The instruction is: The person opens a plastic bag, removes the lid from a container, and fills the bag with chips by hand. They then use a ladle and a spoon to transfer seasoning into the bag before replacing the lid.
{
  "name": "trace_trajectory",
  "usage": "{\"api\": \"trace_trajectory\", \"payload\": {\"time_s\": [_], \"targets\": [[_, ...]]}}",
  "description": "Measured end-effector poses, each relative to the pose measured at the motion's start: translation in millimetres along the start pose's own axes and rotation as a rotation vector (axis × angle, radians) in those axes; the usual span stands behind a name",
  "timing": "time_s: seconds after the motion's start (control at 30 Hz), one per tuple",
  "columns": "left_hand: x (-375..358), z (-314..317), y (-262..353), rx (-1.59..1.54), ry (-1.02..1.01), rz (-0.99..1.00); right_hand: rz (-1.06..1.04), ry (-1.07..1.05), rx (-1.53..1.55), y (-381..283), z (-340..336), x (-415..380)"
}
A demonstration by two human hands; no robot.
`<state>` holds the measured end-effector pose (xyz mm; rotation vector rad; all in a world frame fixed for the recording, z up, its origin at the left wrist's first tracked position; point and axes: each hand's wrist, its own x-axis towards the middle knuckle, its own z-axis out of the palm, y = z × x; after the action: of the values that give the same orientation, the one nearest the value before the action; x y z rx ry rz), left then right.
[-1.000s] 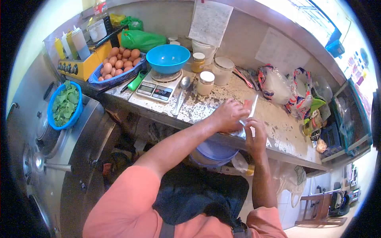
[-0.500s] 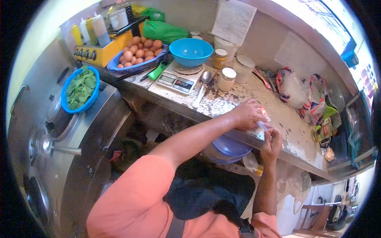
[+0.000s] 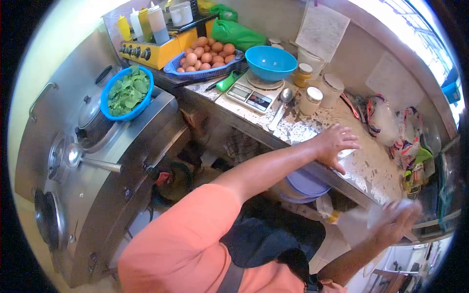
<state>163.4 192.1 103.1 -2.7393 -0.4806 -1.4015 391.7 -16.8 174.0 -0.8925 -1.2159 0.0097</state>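
Observation:
My left hand (image 3: 337, 145) is over the front part of the worn counter (image 3: 376, 168), its fingers spread and nothing held. Just under it, a small pale, shiny patch shows; I cannot make out what it is. Farther right, at the counter's front edge, my right hand (image 3: 401, 222) is smeared by motion. A whitish, see-through blur lies beside its fingers, and whether they hold it is unclear. Left of my left hand are a spoon (image 3: 287, 95), a white-lidded jar (image 3: 310, 101) and a digital scale (image 3: 256, 100). Behind the scale stands a blue bowl (image 3: 271, 63).
A blue basket of eggs (image 3: 205, 73) sits by a yellow stove (image 3: 156, 54) with squeeze bottles. Leafy greens (image 3: 129, 92) fill a blue basin at left, near a ladle (image 3: 100, 165). Plastic bags (image 3: 383, 122) lie at the back right; a purple lidded tub (image 3: 308, 183) is below the counter.
My hands, close together before at a small item, have moved apart. My left hand has opened; my right hand has swung right and down. The view has shifted too.

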Motion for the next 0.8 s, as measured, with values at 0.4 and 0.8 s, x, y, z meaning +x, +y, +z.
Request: {"api": "trace_trajectory", "payload": {"time_s": [0.4, 0.8], "targets": [[-146.6, -37.3, 99.3, -0.223, -0.244, 0.004, 0.932, -0.554, -0.263, 117.8, 11.5, -157.4], [-198.9, -13.5, 115.8, 0.080, -0.263, -0.286, 1.046, -0.432, -0.186, 103.8, 51.7, -166.1]]}}
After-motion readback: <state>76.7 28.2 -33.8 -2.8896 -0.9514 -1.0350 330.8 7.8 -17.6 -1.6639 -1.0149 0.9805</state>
